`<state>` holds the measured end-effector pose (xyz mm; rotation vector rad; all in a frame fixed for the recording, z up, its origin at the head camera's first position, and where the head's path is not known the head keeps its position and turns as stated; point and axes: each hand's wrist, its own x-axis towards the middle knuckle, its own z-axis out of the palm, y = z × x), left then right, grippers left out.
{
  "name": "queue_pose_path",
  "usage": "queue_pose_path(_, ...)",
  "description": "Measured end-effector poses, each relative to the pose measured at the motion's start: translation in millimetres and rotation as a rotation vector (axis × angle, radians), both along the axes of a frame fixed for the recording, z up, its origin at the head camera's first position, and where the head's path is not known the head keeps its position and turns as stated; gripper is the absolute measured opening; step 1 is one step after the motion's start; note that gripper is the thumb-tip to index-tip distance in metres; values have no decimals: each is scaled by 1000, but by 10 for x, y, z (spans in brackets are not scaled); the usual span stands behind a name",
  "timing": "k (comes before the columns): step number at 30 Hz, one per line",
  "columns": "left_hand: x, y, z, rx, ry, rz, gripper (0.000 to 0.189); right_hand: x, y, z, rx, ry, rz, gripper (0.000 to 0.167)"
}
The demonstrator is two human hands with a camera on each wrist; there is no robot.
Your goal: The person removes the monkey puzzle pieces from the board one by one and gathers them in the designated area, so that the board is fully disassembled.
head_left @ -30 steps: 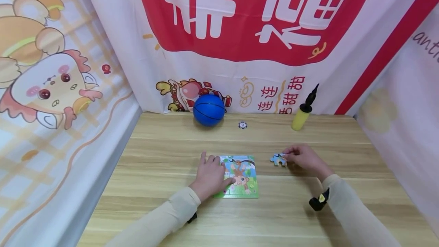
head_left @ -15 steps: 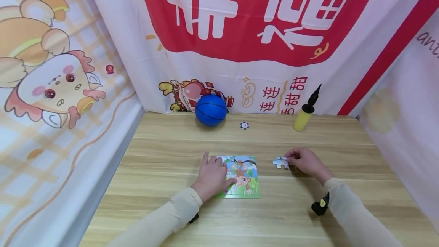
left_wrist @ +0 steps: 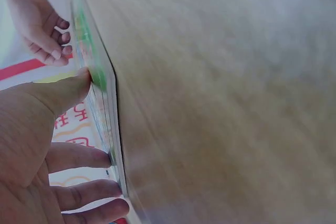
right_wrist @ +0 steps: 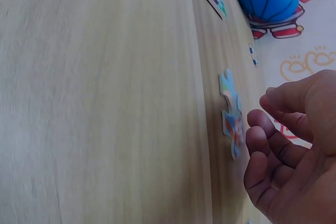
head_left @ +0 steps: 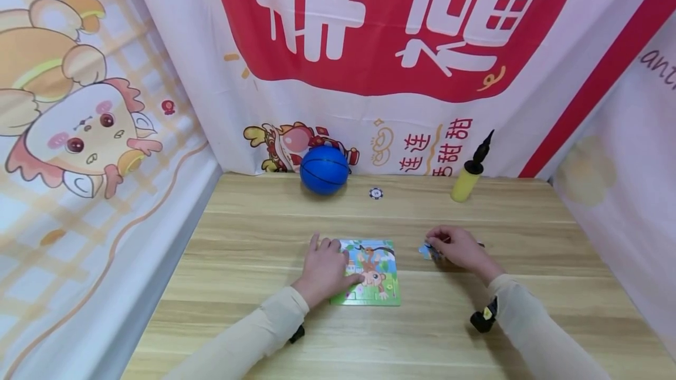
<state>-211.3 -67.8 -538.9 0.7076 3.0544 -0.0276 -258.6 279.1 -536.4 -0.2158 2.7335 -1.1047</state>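
The left hand (head_left: 323, 270) is resting on the monkey puzzle (head_left: 379, 271), fingers pretty straight and not gripping, with the puzzle sitting roughly midway between the table's (head_left: 253, 210) side edges. Right hand (head_left: 456, 246) is hovering just beside a couple loose pieces (right_wrist: 231, 121) over toward the right edge, fingers loosely curled, released. Blue ball's (head_left: 324, 170) sitting by the far edge, lol.
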Motion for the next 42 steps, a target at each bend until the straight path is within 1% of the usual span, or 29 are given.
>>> queue_pose_path(2,-10,-42,-16,26,-6,8,70,-17,-54,-9,10,4,17,23)
queue_pose_path(5,-18,-103,-33,56,-14,12,74,-43,-146,9,3,-3,14,26)
queue_pose_path(9,-17,-176,-48,84,-23,9,84,-66,-298,93,-10,-13,19,30)
queue_pose_path(11,-15,-221,-52,96,-26,15,90,-72,-391,128,-7,-13,44,29)
queue_pose_path(14,-25,-306,-47,94,-26,30,94,-80,-556,147,-12,2,112,26)
queue_pose_path(17,-45,-389,-25,77,-33,30,94,-70,-757,149,-22,-4,185,23)
queue_pose_path(22,-72,-482,23,57,-69,25,95,-58,-1127,98,25,25,344,25)
queue_pose_path(24,-82,-510,45,50,-73,25,95,-70,-1262,78,43,56,400,26)
queue_pose_path(28,-93,-553,79,45,-80,34,93,-90,-1483,83,71,67,470,27)
queue_pose_path(30,-89,-566,90,56,-100,37,92,-90,-1565,93,92,68,494,28)
queue_pose_path(34,-102,-588,87,114,-142,38,86,-76,-1664,101,124,69,506,29)
queue_pose_path(36,-112,-599,84,136,-143,48,80,-68,-1693,107,131,70,501,28)
queue_pose_path(39,-125,-616,75,144,-126,64,72,-60,-1732,114,156,74,495,27)
queue_pose_path(42,-125,-624,72,135,-117,74,71,-48,-1787,140,203,81,492,26)
